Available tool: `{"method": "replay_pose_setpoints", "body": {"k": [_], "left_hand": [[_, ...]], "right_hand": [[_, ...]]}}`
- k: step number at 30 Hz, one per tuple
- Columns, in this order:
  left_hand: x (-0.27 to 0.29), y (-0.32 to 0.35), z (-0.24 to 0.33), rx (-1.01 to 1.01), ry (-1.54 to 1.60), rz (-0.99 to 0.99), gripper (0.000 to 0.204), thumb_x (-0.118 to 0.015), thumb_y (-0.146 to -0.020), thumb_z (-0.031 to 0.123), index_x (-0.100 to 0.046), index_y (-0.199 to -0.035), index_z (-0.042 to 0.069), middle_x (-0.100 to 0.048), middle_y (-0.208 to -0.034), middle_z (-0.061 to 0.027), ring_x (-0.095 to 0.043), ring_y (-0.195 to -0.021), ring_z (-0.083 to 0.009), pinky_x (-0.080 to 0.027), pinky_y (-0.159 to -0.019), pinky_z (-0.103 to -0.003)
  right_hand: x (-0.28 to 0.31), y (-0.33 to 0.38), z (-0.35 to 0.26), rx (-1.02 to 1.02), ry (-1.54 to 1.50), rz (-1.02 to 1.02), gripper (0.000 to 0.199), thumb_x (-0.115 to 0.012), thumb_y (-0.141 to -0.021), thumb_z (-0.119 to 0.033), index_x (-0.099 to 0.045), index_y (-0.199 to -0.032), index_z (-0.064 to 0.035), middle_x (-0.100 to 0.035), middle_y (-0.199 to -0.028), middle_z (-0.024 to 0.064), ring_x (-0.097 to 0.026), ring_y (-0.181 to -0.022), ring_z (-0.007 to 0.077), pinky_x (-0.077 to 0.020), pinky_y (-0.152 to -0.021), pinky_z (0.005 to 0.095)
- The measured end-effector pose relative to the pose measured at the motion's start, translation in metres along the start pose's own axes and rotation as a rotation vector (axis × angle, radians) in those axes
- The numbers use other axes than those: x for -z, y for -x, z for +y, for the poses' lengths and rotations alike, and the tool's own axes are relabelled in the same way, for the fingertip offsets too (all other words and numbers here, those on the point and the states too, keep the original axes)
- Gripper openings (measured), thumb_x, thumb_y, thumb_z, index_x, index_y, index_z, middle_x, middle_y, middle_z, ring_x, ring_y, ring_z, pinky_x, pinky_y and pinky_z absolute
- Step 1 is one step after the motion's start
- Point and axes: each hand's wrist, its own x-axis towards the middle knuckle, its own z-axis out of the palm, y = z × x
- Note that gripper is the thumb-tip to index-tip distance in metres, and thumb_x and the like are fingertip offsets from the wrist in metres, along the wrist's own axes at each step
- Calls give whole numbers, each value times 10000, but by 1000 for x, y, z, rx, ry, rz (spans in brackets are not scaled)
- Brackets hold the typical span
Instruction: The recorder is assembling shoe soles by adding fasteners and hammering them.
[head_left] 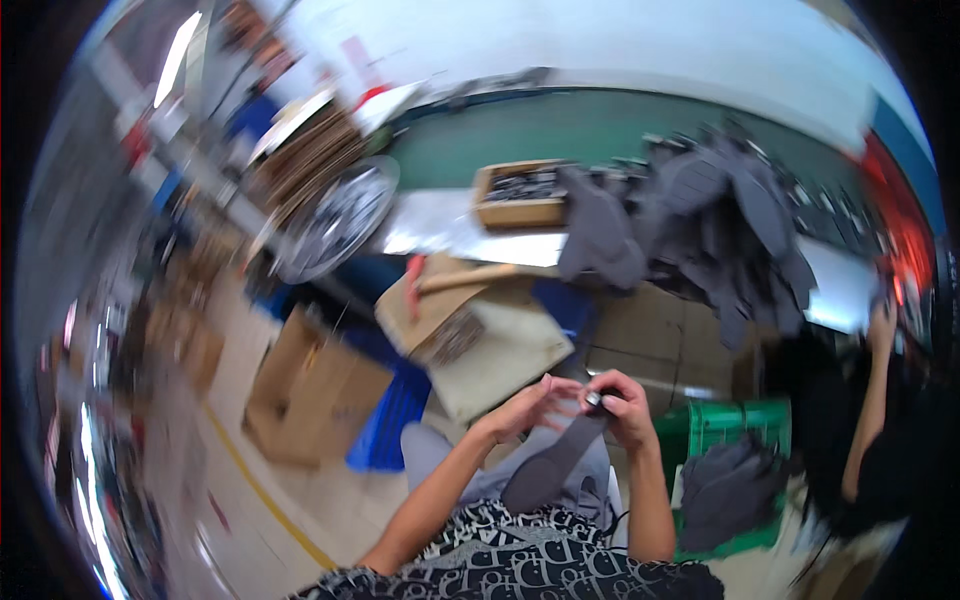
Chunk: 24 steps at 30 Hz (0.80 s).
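Both hands, left (528, 405) and right (622, 405), are pinching the insole's (555, 460) top end, its long axis slanting down-left toward the lap.

Cardboard box (315, 390): brown, closed, on the floor at lower left.
Open box (520, 195): shallow, tan, on the bench, filled with dark parts.
Flat cartons (305, 160): brown stack, upper left, blurred.
Labels, screens: none legible.

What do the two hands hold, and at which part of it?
Both hands, left hand and right hand, hold a grey shoe insole at its upper end; the rest hangs down over the lap.
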Motion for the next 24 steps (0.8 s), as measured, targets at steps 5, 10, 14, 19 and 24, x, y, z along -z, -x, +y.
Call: {"method": "replay_pose_setpoints", "body": {"k": [5,10,14,19,24], "left_hand": [[-32,133,-52,-340,-175,224,637,-638,-915,237,-272,-1406,61,-668,-989,-147,-652,-757,-177,-546,-676,-311],[-32,194,-41,-672,-74,625,407,-572,-951,211,-389,-1286,68,-660,-965,-117,-640,-747,-159,-545,-666,-303],[-24,210,-25,-850,-6,748,289,-567,-946,180,-490,-1196,57,-624,-984,-48,-586,-860,-116,-488,-779,-274],[-5,183,5,-925,-65,777,388,-616,-914,175,-466,-1229,3,-609,-981,-47,-579,-852,-114,-481,-798,-263],[61,142,49,-942,-110,1086,296,-557,-936,328,-596,-1033,51,-613,-957,-23,-570,-838,-139,-459,-779,-283]], "right_hand": [[-112,-5,45,133,392,-46,177,-585,-926,-107,-598,-1081,-23,-622,-983,42,-592,-902,127,-465,-821,256],[-116,10,71,72,851,-48,231,-565,-950,-173,-590,-1084,13,-630,-929,75,-600,-867,133,-470,-763,260],[-124,-14,63,305,1135,-167,194,-581,-897,-108,-589,-1042,21,-627,-952,149,-612,-888,267,-483,-793,338],[-118,-144,45,603,1576,-94,378,-540,-763,-12,-560,-1139,23,-597,-1091,245,-550,-1068,390,-437,-930,449],[-86,-286,72,174,1368,-104,494,-645,-838,-457,-638,-1021,1,-664,-958,242,-640,-933,390,-502,-819,454]]}}
